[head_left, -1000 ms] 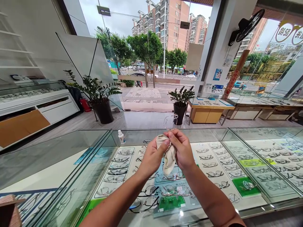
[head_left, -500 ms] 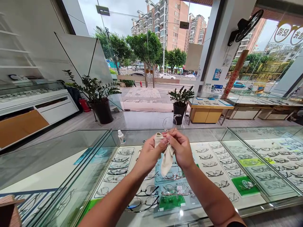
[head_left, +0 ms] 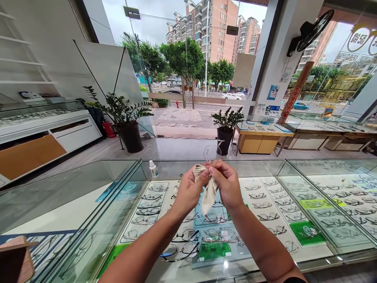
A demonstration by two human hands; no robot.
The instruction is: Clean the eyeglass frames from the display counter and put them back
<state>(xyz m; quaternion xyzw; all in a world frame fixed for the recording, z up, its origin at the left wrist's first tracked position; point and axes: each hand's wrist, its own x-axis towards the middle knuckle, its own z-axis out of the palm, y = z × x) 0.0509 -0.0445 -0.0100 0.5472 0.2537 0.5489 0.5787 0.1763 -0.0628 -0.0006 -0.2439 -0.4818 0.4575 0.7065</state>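
Over the glass display case, my two hands meet around a pair of thin-rimmed eyeglasses [head_left: 212,154] and a cream cleaning cloth [head_left: 209,195]. My left hand [head_left: 190,188] is closed on the bunched cloth, thumb pressing inward; the lens under it is hidden. My right hand [head_left: 227,184] pinches the glasses near the middle of the frame, its thumb close to the left thumb. One round clear lens sticks up above the fingers, with a folded temple beside it. The cloth's loose end hangs down between my wrists.
A small white bottle [head_left: 153,169] stands on the case's glass top, left of my hands. Inside the display case [head_left: 253,245] lie rows of eyeglasses. Beyond it are two potted plants [head_left: 131,135], a wooden cabinet [head_left: 255,142] and a glass front. A brown box-like object [head_left: 17,257] sits at lower left.
The view has shifted slightly, so the surroundings sit a little further right. Both hands keep their hold on the cloth and glasses; the cloth's hanging end has moved up slightly.
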